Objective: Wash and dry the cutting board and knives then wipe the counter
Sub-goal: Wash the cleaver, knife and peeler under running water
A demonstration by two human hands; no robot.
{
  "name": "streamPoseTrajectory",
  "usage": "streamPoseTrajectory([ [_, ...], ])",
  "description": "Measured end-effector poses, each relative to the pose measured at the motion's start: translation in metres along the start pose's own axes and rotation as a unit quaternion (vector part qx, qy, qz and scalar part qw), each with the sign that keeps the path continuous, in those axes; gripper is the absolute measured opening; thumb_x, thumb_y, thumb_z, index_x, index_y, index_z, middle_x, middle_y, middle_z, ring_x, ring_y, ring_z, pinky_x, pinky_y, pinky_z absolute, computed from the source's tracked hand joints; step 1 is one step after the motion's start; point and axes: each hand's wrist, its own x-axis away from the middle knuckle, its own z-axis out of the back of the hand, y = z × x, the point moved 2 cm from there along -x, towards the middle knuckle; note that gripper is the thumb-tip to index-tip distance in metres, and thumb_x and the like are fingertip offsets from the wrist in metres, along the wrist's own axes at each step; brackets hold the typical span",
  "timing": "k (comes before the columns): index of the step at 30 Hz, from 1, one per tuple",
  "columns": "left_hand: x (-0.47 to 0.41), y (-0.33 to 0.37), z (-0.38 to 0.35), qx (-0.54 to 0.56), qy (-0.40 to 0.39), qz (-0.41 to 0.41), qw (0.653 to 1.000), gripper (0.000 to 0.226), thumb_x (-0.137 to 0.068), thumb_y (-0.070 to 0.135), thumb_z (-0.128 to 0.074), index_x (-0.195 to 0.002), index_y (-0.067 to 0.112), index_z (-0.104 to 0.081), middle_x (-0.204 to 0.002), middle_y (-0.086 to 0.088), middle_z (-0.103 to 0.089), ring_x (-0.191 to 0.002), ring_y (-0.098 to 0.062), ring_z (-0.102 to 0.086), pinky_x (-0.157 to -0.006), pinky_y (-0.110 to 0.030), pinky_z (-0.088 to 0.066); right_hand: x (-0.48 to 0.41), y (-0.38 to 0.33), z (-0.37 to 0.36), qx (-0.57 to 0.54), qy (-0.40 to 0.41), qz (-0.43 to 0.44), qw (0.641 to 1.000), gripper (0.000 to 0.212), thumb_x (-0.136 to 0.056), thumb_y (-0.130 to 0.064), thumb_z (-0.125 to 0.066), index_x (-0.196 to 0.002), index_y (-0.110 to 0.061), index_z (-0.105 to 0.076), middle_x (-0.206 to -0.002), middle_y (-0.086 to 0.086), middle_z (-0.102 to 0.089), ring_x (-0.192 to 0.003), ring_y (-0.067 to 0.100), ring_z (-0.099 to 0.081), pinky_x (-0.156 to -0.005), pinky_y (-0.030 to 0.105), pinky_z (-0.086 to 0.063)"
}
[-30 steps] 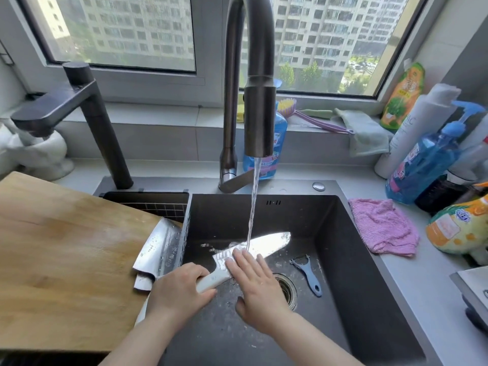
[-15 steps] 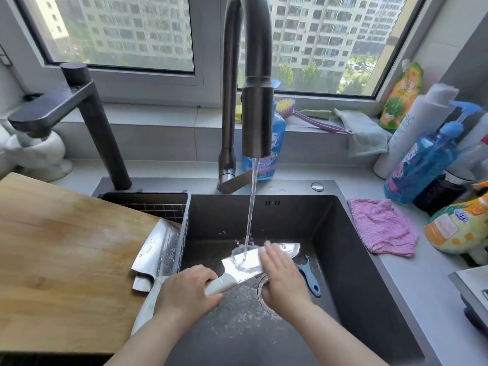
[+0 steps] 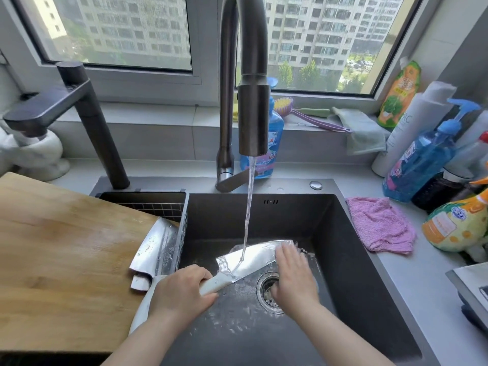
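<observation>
Kitchen window behind, dark sink (image 3: 351, 273) below running tap (image 3: 253, 114). Clenched round white handle (image 3: 215, 282) with left grip (image 3: 182, 289); laid flat over blade near tip with right grip (image 3: 293, 273), fingers straight, nothing held. Knife (image 3: 253, 260) across sink centre, stream (image 3: 248, 207) striking blade mid-length. Judged stiff, fairly light, wet and slippery, sharp along edge; best taken by handle only, rubbed on the flat from spine side. At 9 o'clock of sink: second knife (image 3: 155, 249) lying wet on cutting board (image 3: 66, 247). At 3 o'clock: pink cloth (image 3: 377, 228) on table (image 3: 427, 281).
</observation>
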Motion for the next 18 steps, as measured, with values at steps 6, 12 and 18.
streamPoseTrajectory([
  [6, -0.001, 0.000, -0.001, 0.001, 0.002, 0.007, 1.000, 0.030, -0.084, 0.050, -0.053, -0.111, 0.037, -0.054, -0.093, 0.025, -0.040, -0.107, 0.001, -0.051, -0.054, -0.005, -0.020, 0.019, -0.034, -0.006, 0.029, -0.006, 0.194, 0.980, 0.095, -0.034, -0.046, -0.066, -0.122, -0.019, -0.043, -0.122, -0.007, -0.063, -0.119, 0.010, -0.052, -0.108, 0.028, -0.010],
  [12, 0.005, -0.003, 0.000, 0.005, -0.001, 0.010, 1.000, 0.030, -0.084, 0.050, -0.053, -0.111, 0.036, -0.054, -0.097, 0.026, -0.045, -0.107, -0.001, -0.051, -0.056, -0.005, -0.021, 0.005, -0.014, -0.011, -0.012, -0.002, 0.087, 0.996, 0.096, -0.018, -0.037, -0.080, -0.109, -0.018, -0.054, -0.111, 0.001, -0.066, -0.104, 0.020, -0.064, -0.089, 0.032, -0.052],
  [18, 0.007, -0.006, 0.003, 0.014, -0.004, 0.021, 1.000, 0.032, -0.084, 0.050, -0.054, -0.111, 0.035, -0.053, -0.080, 0.030, -0.035, -0.105, 0.000, -0.052, -0.054, -0.006, -0.024, 0.022, -0.049, -0.004, -0.005, -0.031, 0.238, 0.971, 0.083, -0.043, -0.042, -0.065, -0.122, -0.026, -0.044, -0.124, -0.007, -0.061, -0.122, 0.014, -0.040, -0.109, 0.030, -0.014],
])
